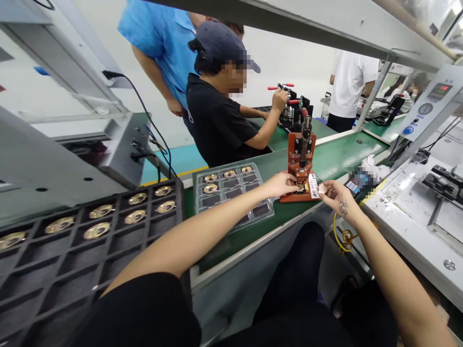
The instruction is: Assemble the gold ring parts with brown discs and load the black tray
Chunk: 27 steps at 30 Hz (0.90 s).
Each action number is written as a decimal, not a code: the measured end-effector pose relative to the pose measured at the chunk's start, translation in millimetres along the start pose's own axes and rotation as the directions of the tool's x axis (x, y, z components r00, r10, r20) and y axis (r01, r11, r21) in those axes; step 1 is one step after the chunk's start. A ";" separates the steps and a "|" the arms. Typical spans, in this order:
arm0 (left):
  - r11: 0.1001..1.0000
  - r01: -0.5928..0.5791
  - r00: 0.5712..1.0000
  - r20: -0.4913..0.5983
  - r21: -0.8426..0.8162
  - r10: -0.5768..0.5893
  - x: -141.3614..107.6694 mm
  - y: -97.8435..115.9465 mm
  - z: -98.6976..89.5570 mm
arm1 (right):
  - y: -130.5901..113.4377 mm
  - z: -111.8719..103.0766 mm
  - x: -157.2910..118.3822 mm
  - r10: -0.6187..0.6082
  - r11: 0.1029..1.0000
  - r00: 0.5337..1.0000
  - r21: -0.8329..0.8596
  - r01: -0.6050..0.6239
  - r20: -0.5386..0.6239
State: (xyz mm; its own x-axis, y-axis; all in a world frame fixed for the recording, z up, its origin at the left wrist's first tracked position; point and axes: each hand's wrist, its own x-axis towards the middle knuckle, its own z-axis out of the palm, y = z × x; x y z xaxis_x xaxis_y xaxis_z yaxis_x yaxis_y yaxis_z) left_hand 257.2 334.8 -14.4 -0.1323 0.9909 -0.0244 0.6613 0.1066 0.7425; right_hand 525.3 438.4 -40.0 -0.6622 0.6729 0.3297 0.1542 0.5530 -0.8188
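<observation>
An orange-red hand press (302,149) with an upright toggle clamp stands on the green bench. My left hand (282,185) reaches to its base, fingers closed together at the edge of a gold round part (299,187) in the fixture; what the fingertips grip is hidden. To the right of the base, my right hand (337,196) pinches a small shiny pinkish disc (322,189) between thumb and fingers. A clear plastic tray (269,208) beside my left forearm holds several gold ring-shaped parts (211,188) in its pockets.
A large black compartment tray (119,241) with several gold rings lies at the left. A phone-like device (360,182) and crumpled white tissue (369,165) lie right of the press. Across the bench, a person in a black shirt (220,120) works at toggle clamps (294,108). A metal rail crosses overhead.
</observation>
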 end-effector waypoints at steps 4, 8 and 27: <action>0.998 -0.040 0.997 -0.064 0.041 0.042 21.9 1.2 25.1 | 12.2 16.8 24.8 -0.003 1.000 0.999 -0.015 0.004 0.044; 0.996 -0.074 0.994 -0.074 0.057 0.078 18.0 2.4 25.0 | 25.2 24.2 34.6 -0.004 0.999 0.996 -0.036 0.007 0.084; 0.725 0.003 0.936 -0.254 -0.688 -0.245 -131.4 -16.4 -83.0 | -10.9 -8.2 102.5 -0.050 0.969 0.985 -0.231 0.087 0.163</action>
State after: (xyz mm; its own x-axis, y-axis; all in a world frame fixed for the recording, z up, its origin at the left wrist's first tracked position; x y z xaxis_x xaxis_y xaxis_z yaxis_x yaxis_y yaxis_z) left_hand 202.5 196.1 32.3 -0.4733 0.8802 -0.0347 -0.0291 0.0237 0.9993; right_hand 461.8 505.4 6.6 -0.7797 0.5553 0.2893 0.2608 0.7081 -0.6562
